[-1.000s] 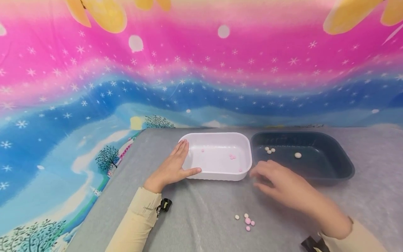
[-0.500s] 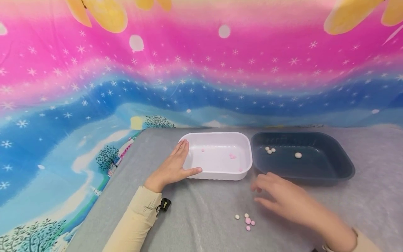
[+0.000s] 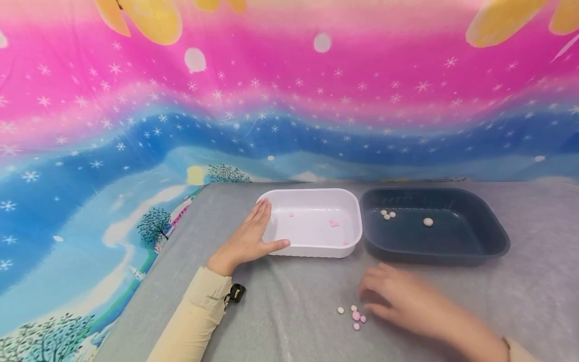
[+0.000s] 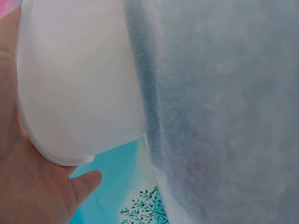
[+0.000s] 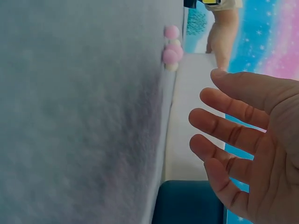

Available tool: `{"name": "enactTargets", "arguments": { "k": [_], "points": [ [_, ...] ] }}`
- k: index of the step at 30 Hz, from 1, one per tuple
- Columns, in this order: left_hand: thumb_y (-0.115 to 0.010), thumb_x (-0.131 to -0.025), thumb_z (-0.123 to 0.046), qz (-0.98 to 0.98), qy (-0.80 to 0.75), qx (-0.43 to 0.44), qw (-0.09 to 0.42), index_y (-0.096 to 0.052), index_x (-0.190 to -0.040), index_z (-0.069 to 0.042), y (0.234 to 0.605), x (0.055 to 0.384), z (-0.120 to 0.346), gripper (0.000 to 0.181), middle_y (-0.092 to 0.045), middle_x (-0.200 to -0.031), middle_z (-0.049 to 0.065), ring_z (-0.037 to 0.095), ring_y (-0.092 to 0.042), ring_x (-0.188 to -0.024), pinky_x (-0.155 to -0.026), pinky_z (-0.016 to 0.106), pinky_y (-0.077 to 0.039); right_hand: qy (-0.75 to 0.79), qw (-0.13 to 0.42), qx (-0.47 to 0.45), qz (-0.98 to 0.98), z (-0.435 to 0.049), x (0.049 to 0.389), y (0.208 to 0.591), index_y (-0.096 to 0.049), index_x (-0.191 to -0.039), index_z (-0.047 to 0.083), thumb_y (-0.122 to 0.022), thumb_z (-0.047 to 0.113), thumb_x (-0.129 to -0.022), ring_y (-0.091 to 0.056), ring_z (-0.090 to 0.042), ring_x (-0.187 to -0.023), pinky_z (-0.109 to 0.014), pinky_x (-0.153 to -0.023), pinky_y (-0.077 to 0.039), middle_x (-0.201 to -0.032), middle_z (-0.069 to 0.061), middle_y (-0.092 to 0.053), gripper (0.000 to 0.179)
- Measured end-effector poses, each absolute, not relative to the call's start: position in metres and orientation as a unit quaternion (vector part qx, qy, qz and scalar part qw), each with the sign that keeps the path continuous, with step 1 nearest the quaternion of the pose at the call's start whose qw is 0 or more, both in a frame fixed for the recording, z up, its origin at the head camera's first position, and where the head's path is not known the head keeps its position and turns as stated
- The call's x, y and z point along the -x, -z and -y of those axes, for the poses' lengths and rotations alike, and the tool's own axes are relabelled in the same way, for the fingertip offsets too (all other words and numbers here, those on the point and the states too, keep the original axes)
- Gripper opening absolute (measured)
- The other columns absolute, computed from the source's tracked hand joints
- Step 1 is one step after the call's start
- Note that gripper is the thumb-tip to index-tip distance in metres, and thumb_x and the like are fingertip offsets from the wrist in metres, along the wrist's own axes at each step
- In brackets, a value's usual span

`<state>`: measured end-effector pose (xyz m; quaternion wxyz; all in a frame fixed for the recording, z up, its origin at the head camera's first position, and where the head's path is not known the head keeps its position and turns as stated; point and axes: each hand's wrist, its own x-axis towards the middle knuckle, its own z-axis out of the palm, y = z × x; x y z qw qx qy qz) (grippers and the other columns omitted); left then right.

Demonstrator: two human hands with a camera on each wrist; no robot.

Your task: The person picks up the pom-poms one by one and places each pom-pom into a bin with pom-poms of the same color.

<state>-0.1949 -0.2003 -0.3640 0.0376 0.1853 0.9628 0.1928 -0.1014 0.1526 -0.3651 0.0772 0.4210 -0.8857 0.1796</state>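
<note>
Printed backdrop [image 3: 289, 90], pink and blue, rises beyond both hands. Grey cloth [image 3: 280, 322] spreads beneath them. Dark tray [image 3: 443, 246] sits just beyond the right hand [image 3: 398, 299]. White tray [image 3: 312, 234], somewhat smaller, has its left end against the left hand [image 3: 249, 239], its other end just beside the dark tray. Beige sleeve [image 3: 192, 311] runs back from the left hand, black device [image 3: 236, 292] at its cuff.

Left hand: fingers straight, close together at the white tray's left rim, thumb stretched along the near edge; resting there. Right hand: raised over the cloth, blurry in head view, fingers loosely bent, thumb well apart, holds nothing.

Balls: large cream ball [image 3: 427, 221] in dark tray, beyond right hand; three small cream balls [image 3: 386, 217] clumped left of it. Just left of right thumb, on cloth: bigger pink ball [image 3: 356, 315], two smaller pink balls [image 3: 356, 327], two cream balls [image 3: 341, 310]. Right of left hand, in white tray: tiny pink balls [image 3: 291, 214], some clumped, others separate.
</note>
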Motion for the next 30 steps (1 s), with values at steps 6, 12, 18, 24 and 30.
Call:
{"name": "enactTargets", "arguments": {
  "k": [6, 12, 18, 24, 30],
  "points": [
    [-0.060, -0.089, -0.063, -0.963, -0.187, -0.188, 0.034, -0.003, -0.157, 0.001, 0.364, 0.195, 0.201, 0.109, 0.001, -0.168, 0.015, 0.027, 0.003, -0.156, -0.127, 0.044, -0.011, -0.169, 0.057, -0.419, 0.890, -0.151, 0.098, 0.368, -0.065, -0.087, 0.032, -0.079, 0.030, -0.081, -0.053, 0.000, -0.086, -0.027, -0.070, -0.051, -0.090, 0.022, -0.055, 0.015],
    [-0.060, -0.089, -0.063, -0.963, -0.185, -0.192, 0.033, -0.004, -0.157, 0.002, 0.365, 0.196, 0.201, 0.109, 0.001, -0.167, 0.015, 0.027, 0.003, -0.156, -0.127, 0.044, -0.011, -0.166, 0.055, -0.420, 0.890, -0.151, 0.097, 0.371, -0.064, -0.084, 0.032, -0.081, 0.029, -0.079, -0.052, -0.001, -0.086, -0.027, -0.069, -0.051, -0.089, 0.023, -0.055, 0.017],
    [-0.059, -0.089, -0.064, -0.964, -0.183, -0.190, 0.035, -0.005, -0.157, 0.001, 0.364, 0.196, 0.200, 0.109, 0.000, -0.167, 0.014, 0.026, 0.003, -0.156, -0.127, 0.043, -0.010, -0.162, 0.048, -0.424, 0.890, -0.150, 0.096, 0.371, -0.064, -0.083, 0.031, -0.080, 0.029, -0.079, -0.052, 0.000, -0.084, -0.026, -0.069, -0.050, -0.087, 0.022, -0.054, 0.017],
    [-0.059, -0.089, -0.065, -0.964, -0.186, -0.187, 0.036, -0.006, -0.157, 0.002, 0.362, 0.195, 0.200, 0.109, -0.001, -0.167, 0.015, 0.027, 0.003, -0.156, -0.127, 0.043, -0.010, -0.144, 0.020, -0.421, 0.895, -0.144, 0.095, 0.370, -0.064, -0.083, 0.034, -0.079, 0.031, -0.081, -0.050, 0.001, -0.083, -0.027, -0.066, -0.048, -0.086, 0.023, -0.052, 0.015],
    [-0.058, -0.089, -0.065, -0.964, -0.187, -0.188, 0.036, -0.006, -0.157, 0.002, 0.363, 0.194, 0.200, 0.109, -0.002, -0.167, 0.015, 0.027, 0.002, -0.156, -0.127, 0.044, -0.010, -0.132, 0.009, -0.425, 0.896, -0.141, 0.093, 0.372, -0.061, -0.081, 0.035, -0.080, 0.031, -0.080, -0.046, 0.002, -0.082, -0.024, -0.060, -0.041, -0.083, 0.024, -0.049, 0.020]
  ]
}}
